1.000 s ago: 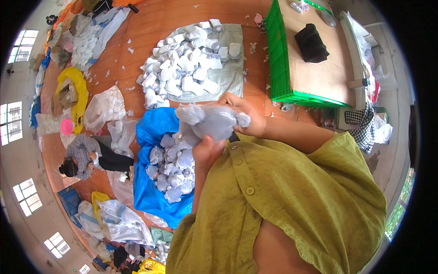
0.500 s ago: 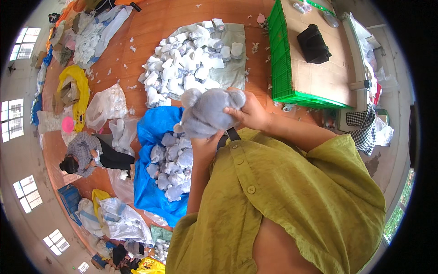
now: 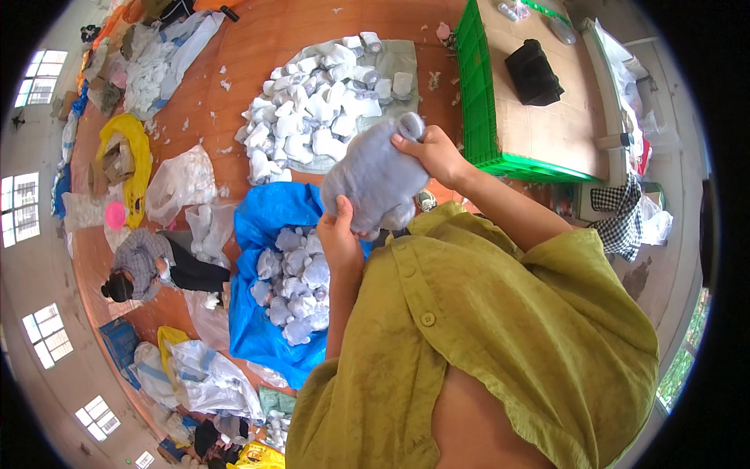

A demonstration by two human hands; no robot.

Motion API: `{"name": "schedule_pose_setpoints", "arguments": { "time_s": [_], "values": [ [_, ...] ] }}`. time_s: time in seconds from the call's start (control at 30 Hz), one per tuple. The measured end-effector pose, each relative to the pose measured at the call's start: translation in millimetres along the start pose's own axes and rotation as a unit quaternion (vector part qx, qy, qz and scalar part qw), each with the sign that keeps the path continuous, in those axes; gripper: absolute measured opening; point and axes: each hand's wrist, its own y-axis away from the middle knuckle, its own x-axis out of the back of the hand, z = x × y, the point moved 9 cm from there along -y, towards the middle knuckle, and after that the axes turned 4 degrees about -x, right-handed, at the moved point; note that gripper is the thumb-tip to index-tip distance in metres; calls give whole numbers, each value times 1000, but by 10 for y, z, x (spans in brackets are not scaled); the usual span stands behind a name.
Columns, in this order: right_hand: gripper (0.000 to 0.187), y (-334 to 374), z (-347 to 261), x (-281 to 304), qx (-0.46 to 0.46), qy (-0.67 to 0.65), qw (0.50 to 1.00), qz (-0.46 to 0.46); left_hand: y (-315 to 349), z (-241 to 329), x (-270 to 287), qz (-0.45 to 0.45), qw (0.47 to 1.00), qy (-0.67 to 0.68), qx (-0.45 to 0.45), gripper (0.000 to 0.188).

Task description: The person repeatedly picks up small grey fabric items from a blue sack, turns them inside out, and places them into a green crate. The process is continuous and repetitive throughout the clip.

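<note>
A grey plush toy piece, rounded and furry with small ear-like lobes, is stretched between my two hands in front of my chest. My left hand grips its lower left side, thumb lying on top of the plush. With thumb and fingers, my right hand pinches the lobe at its upper right. Below and left of the toy, an open blue sack holds many similar grey plush pieces. Beyond it lies a heap of white and grey stuffed pieces on a pale sheet.
At the right stands a green crate beside a cardboard-topped surface bearing a black container. A person sits on the floor at the left, near clear plastic bags and a yellow sack. Fluff scraps dot the orange floor.
The plush piece has been turned and tilted, its right end now higher. My right hand has moved to the right and pinches a lobe; my left thumb now shows on the plush.
</note>
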Motion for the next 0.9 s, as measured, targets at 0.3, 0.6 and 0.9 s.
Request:
{"name": "schedule_pose_setpoints", "arguments": {
  "time_s": [0.3, 0.6, 0.9],
  "values": [
    [33, 156, 33, 108, 40, 118, 975, -184, -2, 267, -238, -140, 983, -88, -86, 28],
    [65, 359, -120, -51, 57, 127, 965, -224, 113, 444, -446, -117, 881, -361, -282, 28],
    [37, 460, -207, -141, 211, 278, 935, -61, 170, 544, -487, -38, 867, -374, -328, 28]
  ]
}}
